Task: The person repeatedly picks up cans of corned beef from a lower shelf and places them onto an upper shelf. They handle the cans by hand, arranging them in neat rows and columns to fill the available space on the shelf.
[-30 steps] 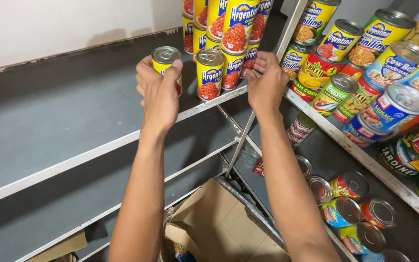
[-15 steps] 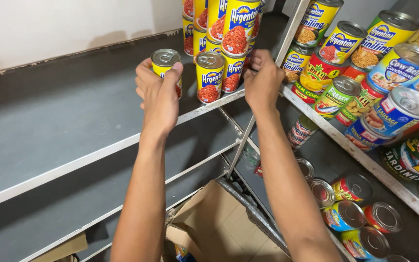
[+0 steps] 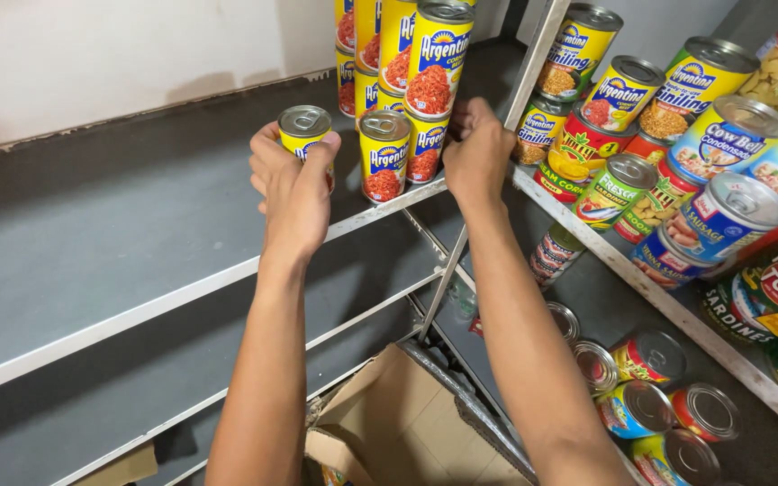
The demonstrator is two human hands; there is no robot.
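On the grey upper shelf [image 3: 92,243], towards its near edge: one small yellow can [image 3: 303,135] with a silver pull-tab lid, upright, held in the left hand [image 3: 294,184], whose fingers wrap round its side from the near side so that only the lid and a strip of label show. Just right of it, apart from the hand: a second yellow can [image 3: 384,155] of the same kind, upright at the shelf's near edge, with a red food picture on its label. Beyond and right of that: a stack of yellow cans [image 3: 416,72], several tiers high, reaching out of view at the top. Right hand [image 3: 477,153]: curled narrow, knuckles up, set against the right side of the stack at its lowest cans; whether it grips one cannot be told. Immediately right of this hand: a pale metal upright post [image 3: 533,54] dividing the shelving. Right of the post, on the adjoining shelf [image 3: 677,310]: assorted cans [image 3: 704,135], yellow, red, green and blue labels, many tilted or lying on their sides. Lower shelf, right: more tins [image 3: 650,396], lids facing up. Below, between the forearms: an open cardboard box [image 3: 398,423].
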